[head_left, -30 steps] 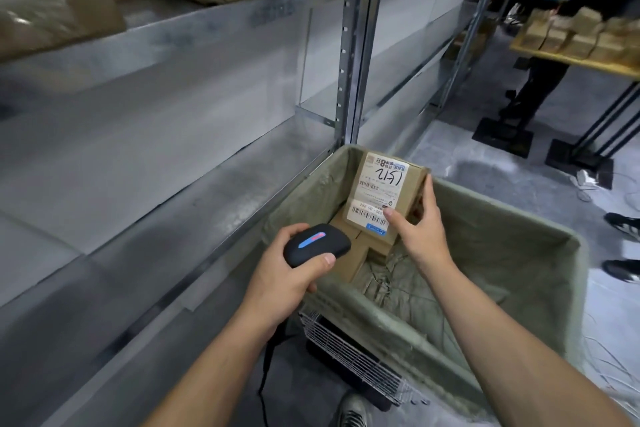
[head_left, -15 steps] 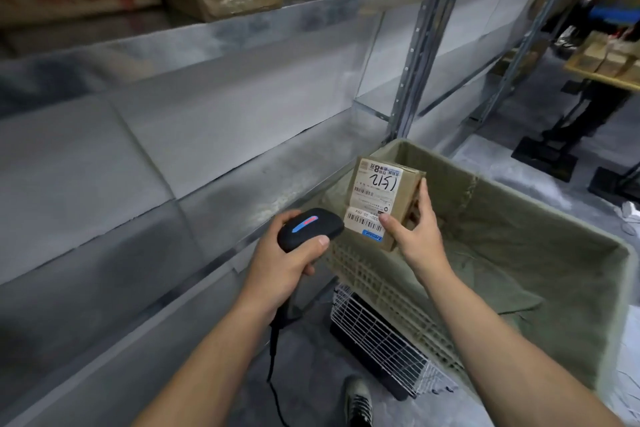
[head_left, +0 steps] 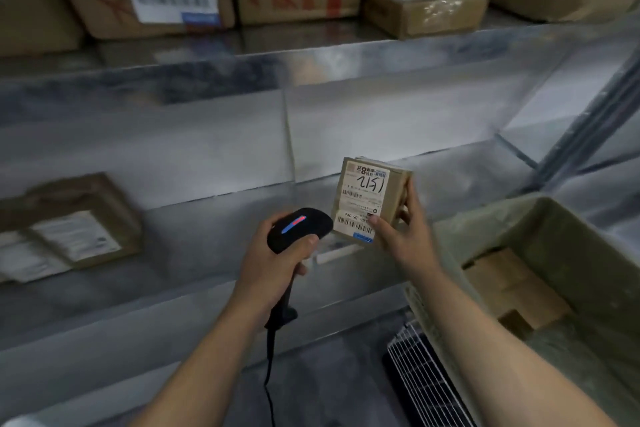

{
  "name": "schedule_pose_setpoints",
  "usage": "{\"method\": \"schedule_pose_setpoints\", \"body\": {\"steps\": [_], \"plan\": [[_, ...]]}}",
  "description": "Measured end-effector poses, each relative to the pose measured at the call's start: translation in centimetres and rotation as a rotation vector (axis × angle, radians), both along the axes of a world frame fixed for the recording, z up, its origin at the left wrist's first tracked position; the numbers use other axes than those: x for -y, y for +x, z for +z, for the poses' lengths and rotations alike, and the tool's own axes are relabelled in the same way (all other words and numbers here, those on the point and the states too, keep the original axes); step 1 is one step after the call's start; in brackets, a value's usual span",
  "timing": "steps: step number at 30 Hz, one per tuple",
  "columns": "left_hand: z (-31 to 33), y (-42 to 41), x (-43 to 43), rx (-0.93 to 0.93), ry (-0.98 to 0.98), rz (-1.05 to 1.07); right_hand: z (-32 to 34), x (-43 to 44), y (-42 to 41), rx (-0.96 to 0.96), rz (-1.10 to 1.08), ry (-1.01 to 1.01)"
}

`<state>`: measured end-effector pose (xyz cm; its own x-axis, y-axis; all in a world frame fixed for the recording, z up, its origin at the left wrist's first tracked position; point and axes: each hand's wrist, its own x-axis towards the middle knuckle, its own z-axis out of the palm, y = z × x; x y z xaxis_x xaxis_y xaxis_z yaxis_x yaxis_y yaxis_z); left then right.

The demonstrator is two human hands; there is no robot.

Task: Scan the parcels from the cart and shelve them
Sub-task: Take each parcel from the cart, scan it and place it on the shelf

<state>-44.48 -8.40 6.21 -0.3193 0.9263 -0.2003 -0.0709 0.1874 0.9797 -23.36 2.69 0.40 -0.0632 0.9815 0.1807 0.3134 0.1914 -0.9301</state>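
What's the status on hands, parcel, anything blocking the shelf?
Left hand grips scanner. Right hand holds labelled parcel up over middle shelf. One parcel on shelf far left; spot ahead bare.

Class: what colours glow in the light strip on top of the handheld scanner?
Blue and red, on the black scanner; head view.

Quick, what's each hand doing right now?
Left hand: closed around the black scanner.
Right hand: holding the small labelled parcel.
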Motion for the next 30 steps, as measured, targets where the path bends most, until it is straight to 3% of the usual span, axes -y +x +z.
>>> {"method": "schedule_pose_setpoints", "body": {"steps": [6,15,30], "plan": [[-0.3,-3.0,0.4,-0.003,0.037,0.228,1.2,-2.7,-5.8,-0.021,0.254,0.031],[-0.4,-6.4,2.8,0.045,0.039,0.475,0.8,-4.1,-13.9,-0.029,0.457,0.019],[-0.7,-18.0,7.7,0.034,0.06,0.538,-0.2,-1.5,-27.3,-0.018,0.589,-0.058]]}}
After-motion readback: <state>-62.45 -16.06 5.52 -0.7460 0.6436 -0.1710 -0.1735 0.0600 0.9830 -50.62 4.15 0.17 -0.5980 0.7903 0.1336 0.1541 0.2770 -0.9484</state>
